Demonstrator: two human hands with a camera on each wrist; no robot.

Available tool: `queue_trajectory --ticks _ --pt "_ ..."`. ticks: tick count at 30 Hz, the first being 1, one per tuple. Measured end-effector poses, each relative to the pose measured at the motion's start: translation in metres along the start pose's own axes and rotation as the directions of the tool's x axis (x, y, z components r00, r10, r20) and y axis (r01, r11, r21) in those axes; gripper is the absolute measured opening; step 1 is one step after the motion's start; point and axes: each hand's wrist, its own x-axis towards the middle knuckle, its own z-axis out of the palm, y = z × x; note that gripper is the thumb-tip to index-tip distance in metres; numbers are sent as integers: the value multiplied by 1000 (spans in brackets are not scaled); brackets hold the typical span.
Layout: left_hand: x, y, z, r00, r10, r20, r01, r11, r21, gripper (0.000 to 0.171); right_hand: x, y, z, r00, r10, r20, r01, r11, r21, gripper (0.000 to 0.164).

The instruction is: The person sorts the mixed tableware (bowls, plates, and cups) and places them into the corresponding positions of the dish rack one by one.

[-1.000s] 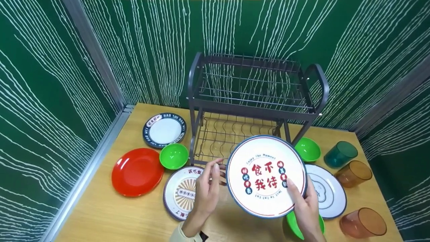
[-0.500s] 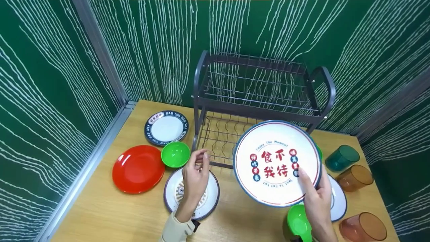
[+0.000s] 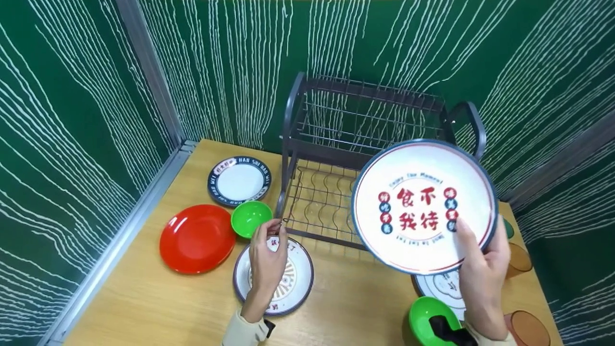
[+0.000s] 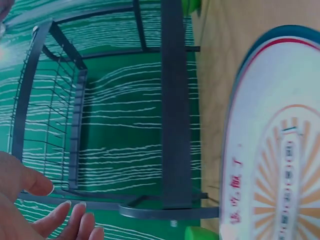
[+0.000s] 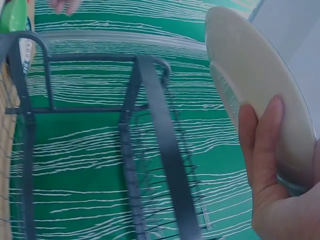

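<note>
Higher against the dark metal wire rack (image 3: 331,153), and nearer its right end than a second ago, tilts a round, glossy white plate (image 3: 425,206). One sunburst-printed plate (image 3: 297,281) lies before the rack's left. The right hand (image 3: 485,274) pinches the raised plate's rim; the left hand (image 3: 266,263), fingers loosely bent, holds nothing.

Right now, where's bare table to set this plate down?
Table lies bare between the sunburst plate and near green bowl, and in front of the red plate. The right side is crowded: cups, another plate and that bowl. The held plate hides some.
</note>
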Motion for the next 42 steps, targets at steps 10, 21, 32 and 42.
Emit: queue_trajectory --ticks 10,21,32,42 --pt "-20 -22 -8 994 -27 -104 48 978 204 31 31 -22 14 980 -197 15 191 966 177 44" --pt "-31 -36 -21 985 -106 -134 143 942 302 36 67 -32 32 971 -240 2 237 960 149 42" --pt "-34 -43 -29 981 -93 -169 140 946 292 35 79 -47 55 972 -233 -27 234 968 89 38" --pt "-41 -55 -40 975 -34 -220 103 945 311 34 91 -53 74 964 -263 -37 262 965 -30 38"
